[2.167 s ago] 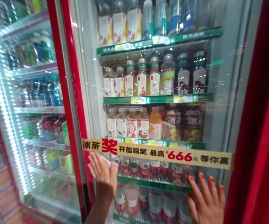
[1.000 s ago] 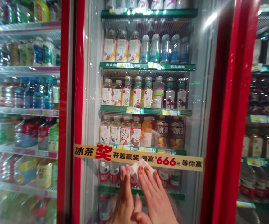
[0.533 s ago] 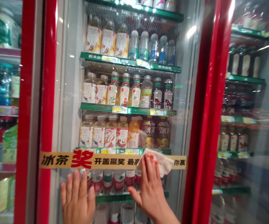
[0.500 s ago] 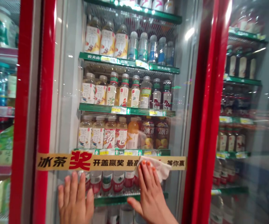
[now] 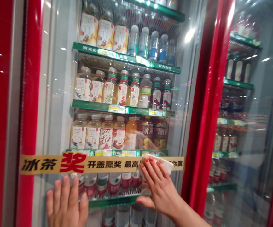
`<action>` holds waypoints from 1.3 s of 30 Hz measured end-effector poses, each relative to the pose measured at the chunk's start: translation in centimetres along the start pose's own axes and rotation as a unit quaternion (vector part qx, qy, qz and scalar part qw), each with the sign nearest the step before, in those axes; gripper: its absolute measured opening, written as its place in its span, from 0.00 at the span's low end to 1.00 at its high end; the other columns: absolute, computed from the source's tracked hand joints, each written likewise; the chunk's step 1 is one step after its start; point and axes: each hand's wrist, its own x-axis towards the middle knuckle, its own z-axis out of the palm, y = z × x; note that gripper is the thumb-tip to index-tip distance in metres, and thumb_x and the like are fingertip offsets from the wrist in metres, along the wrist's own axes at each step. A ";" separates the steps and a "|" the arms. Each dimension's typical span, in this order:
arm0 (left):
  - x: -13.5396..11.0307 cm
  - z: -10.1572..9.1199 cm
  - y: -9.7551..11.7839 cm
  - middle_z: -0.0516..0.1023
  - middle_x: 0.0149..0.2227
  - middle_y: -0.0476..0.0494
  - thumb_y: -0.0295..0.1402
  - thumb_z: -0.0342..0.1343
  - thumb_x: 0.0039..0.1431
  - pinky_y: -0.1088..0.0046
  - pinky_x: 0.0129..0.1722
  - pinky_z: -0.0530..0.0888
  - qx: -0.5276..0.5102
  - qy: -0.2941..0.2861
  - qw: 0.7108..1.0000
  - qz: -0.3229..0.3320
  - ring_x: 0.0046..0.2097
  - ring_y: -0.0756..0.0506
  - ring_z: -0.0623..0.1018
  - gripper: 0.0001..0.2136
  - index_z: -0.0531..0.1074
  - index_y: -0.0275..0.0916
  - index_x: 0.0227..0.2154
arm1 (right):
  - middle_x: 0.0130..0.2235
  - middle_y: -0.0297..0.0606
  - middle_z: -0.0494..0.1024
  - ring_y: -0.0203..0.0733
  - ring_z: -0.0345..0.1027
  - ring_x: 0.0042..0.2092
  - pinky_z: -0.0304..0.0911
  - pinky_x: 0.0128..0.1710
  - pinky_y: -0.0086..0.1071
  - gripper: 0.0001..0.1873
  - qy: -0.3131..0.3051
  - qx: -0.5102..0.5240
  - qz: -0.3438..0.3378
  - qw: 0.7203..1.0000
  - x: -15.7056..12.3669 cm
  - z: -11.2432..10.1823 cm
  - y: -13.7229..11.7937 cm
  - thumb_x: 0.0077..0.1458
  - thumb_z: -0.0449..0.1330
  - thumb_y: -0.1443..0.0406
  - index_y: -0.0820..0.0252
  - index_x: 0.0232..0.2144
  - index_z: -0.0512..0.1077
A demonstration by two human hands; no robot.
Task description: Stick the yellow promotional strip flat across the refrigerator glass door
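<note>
My right hand [image 5: 160, 186] lies flat over a white cloth [image 5: 167, 164], pressing it to a glass cooler door [image 5: 56, 129]. The cloth covers part of the tan strip [image 5: 105, 164] with printed characters that runs across the door. Orange nails show on the fingers, and the thumb points left. Lower left, my left hand [image 5: 66, 205] is spread with its fingers up, just under the strip, with nothing in it. Whether its palm touches the glass is hard to tell. Behind the door, bottled drinks [image 5: 122, 86] stand on several shelves.
Red frame posts [image 5: 204, 104] flank the door on both sides. Another glass-fronted cooler with green shelf edges [image 5: 239, 83] and bottles is on the right. A red upright [image 5: 2, 104] stands at the far left. Lights reflect in the glass.
The view has shifted, so the door and bottles sit further left. My right hand, still on the cloth, has moved right along the strip. My left hand stays near the strip's left part.
</note>
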 end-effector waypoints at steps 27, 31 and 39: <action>27.3 1.8 8.3 0.52 0.80 0.48 0.49 0.56 0.71 0.36 0.78 0.33 -0.040 -0.037 0.972 0.230 0.82 0.34 0.44 0.34 0.56 0.52 0.75 | 0.81 0.51 0.34 0.58 0.24 0.82 0.35 0.80 0.56 0.61 -0.007 -0.006 -0.045 0.999 7.0 -1.3 7.6 0.66 0.47 0.31 0.68 0.79 0.36; 26.8 2.3 8.0 0.52 0.80 0.47 0.48 0.56 0.70 0.35 0.78 0.35 -0.036 -0.019 0.973 0.226 0.81 0.34 0.45 0.35 0.53 0.52 0.76 | 0.81 0.50 0.32 0.62 0.21 0.81 0.33 0.79 0.67 0.53 0.016 -0.002 0.155 0.988 9.7 -1.8 13.0 0.71 0.45 0.38 0.62 0.79 0.28; 26.7 2.2 7.9 0.48 0.80 0.49 0.52 0.55 0.70 0.37 0.79 0.35 -0.019 -0.023 0.973 0.227 0.81 0.34 0.46 0.41 0.43 0.56 0.79 | 0.81 0.41 0.35 0.60 0.37 0.81 0.49 0.78 0.59 0.57 -0.045 0.095 -0.028 0.994 9.2 -1.6 11.4 0.67 0.49 0.34 0.54 0.79 0.26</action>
